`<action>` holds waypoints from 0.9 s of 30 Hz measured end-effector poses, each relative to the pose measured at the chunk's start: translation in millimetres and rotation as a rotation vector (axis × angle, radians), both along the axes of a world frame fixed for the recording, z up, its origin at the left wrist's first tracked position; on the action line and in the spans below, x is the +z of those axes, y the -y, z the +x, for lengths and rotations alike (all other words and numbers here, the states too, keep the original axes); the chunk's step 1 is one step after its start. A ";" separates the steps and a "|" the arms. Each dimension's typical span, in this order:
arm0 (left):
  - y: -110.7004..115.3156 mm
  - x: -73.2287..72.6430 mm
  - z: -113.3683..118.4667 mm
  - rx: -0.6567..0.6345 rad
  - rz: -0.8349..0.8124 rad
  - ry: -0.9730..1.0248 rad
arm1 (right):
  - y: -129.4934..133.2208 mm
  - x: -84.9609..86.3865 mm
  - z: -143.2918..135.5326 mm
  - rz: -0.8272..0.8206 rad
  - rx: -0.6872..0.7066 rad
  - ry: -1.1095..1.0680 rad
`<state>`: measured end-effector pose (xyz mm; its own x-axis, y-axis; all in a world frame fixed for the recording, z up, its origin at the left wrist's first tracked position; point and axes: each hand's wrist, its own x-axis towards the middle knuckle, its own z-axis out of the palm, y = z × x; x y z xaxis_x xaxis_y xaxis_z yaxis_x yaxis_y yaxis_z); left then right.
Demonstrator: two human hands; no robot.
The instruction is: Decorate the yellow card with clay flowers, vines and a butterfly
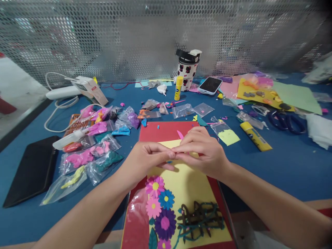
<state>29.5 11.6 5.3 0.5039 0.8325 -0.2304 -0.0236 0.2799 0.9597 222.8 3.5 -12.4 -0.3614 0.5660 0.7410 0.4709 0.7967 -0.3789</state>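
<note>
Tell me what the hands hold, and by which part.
It cannot be told: left hand and right hand meet at the fingertips, hiding anything between them.

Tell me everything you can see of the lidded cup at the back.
The cup stands upright on the blue tabletop, near the perforated screen. Its white body carries dark figures and red marks; the lid is black, with a whitish piece on top. A yellow glue stick overlaps it in front; whether they touch is unclear. Its contents are hidden.
</note>
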 end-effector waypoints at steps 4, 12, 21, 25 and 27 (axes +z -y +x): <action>0.1 0.7 1.6 0.014 -0.004 -0.009 | -0.2 -0.7 0.3 -0.002 -0.006 -0.035; 3.2 -2.9 0.1 0.145 0.527 -0.188 | 1.1 -0.4 0.0 -0.026 -0.054 -0.167; 7.8 0.7 -2.0 0.205 1.066 -0.348 | 0.9 -2.2 -1.4 -0.070 -0.011 -0.227; 7.7 0.7 -1.8 0.213 1.082 -0.361 | 1.4 -2.4 -1.8 -0.086 0.010 -0.218; 7.9 0.8 -1.4 0.216 1.071 -0.354 | 1.6 -1.9 -1.8 -0.078 0.014 -0.206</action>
<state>28.1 3.7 6.1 0.3750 0.7478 0.5479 0.3466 -0.6613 0.6653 221.0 2.0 -14.3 -0.2146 0.6205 0.7543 0.3662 0.7670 -0.5268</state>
